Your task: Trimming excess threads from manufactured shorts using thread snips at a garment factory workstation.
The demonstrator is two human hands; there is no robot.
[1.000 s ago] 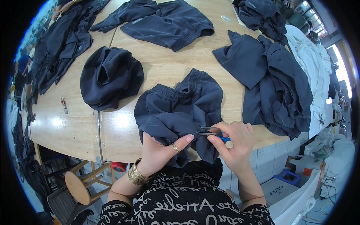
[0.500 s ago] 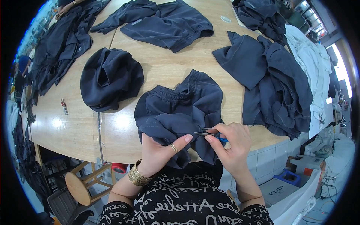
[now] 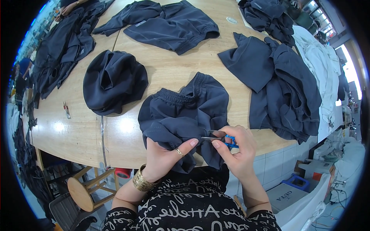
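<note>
Dark navy elastic-waist shorts (image 3: 173,115) lie bunched at the near edge of the table, their gathered waistband toward the far side. My left hand (image 3: 169,154) pinches the cloth near a seam, thumb on top. In my right hand (image 3: 241,144) are small blue-handled scissors (image 3: 231,141), held by thumb and fingers. Their blades point left, slightly parted, with the tips at the fabric beside my left thumb. Whether a thread lies between the blades is too small to tell.
Around the wooden table (image 3: 162,65) lie a bunched dark garment (image 3: 113,82), a dark garment pile (image 3: 289,88) and spread shorts (image 3: 173,29). A small pointed tool (image 3: 66,110) rests at left. Another person's hand (image 3: 67,9) touches clothes far left. A stool (image 3: 83,192) stands below.
The scissors have turned slightly in my right hand, and more of their blue handles shows. The left hand and shorts stay almost where they were.
</note>
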